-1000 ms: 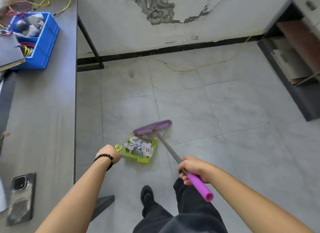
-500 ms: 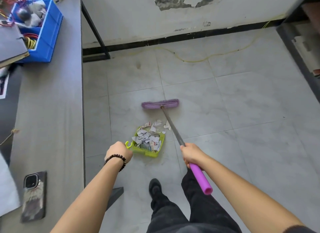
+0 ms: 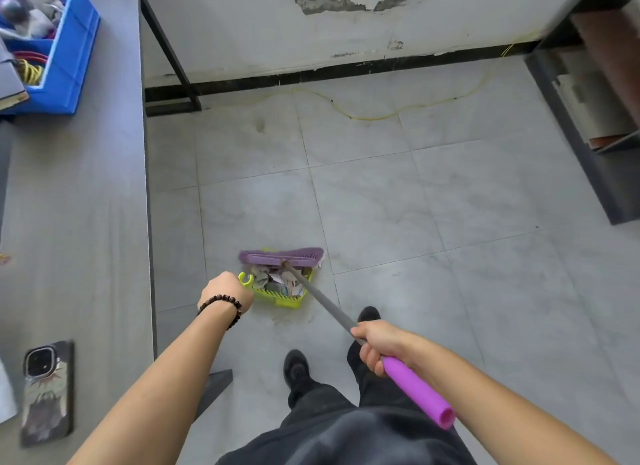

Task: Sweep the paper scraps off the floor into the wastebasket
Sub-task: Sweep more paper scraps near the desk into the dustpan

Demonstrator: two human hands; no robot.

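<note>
The left hand (image 3: 227, 290) is closed in a fist, knuckles up, over the handle of a lime-green dustpan (image 3: 277, 301). The handle's open hook end pokes out just beyond the knuckles. A dark beaded bracelet (image 3: 221, 303) circles that wrist. The dustpan sits on the grey tiled floor (image 3: 398, 205) directly ahead of the left hand, and paper scraps (image 3: 273, 280) are heaped inside it, white and grey with bits of colour. Any print on them is too small to read.

The right hand (image 3: 377, 341) wraps its fingers and thumb round the broom (image 3: 325, 303) where the grey metal shaft meets the purple grip (image 3: 419, 390). The grip runs back past the wrist toward the body. Ahead of this hand the shaft slants forward and left, crossing over the dustpan's right side. The purple broom head (image 3: 282, 257) lies across the dustpan's far edge, touching the scraps.

To the left of the left forearm runs a grey surface (image 3: 76, 205). A phone (image 3: 46, 392) lies face down on it, its case bearing a blurred picture with no legible lettering. Well ahead of the hand on the same surface stands a blue bin (image 3: 72, 59) holding cables and oddments. Far beyond both hands a thin yellow cable (image 3: 381, 116) trails along the floor near the wall. Below the hands, two dark shoes (image 3: 296, 367) and dark trousers show.
</note>
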